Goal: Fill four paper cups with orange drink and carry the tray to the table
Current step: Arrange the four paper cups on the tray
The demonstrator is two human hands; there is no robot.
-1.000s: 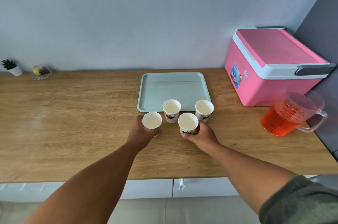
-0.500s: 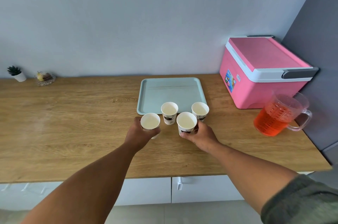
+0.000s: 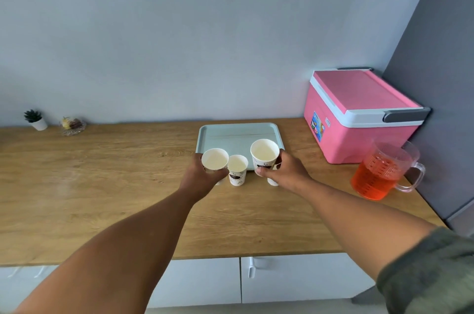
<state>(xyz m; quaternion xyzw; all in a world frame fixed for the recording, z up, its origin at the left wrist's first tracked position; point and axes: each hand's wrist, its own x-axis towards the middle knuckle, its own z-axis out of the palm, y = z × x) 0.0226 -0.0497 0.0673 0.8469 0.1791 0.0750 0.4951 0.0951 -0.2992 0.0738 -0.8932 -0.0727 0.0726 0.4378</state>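
Observation:
Four white paper cups, all empty, are at the near edge of a pale blue tray (image 3: 238,134) on the wooden counter. My left hand (image 3: 202,175) grips one cup (image 3: 215,162), lifted off the counter. My right hand (image 3: 284,172) grips another cup (image 3: 264,153), raised higher, over the tray's front edge. A third cup (image 3: 237,170) stands on the counter between my hands. The fourth cup (image 3: 272,181) is mostly hidden under my right hand. A clear jug of orange drink (image 3: 379,175) stands at the right.
A pink cooler box (image 3: 359,113) sits at the back right beside the jug, against a grey wall panel. A small potted plant (image 3: 36,120) and a glass dish (image 3: 73,125) stand at the far left back. White cabinet fronts run below the counter edge.
Both hands have lifted their cups off the counter and moved them toward the tray. The camera has tilted up a little.

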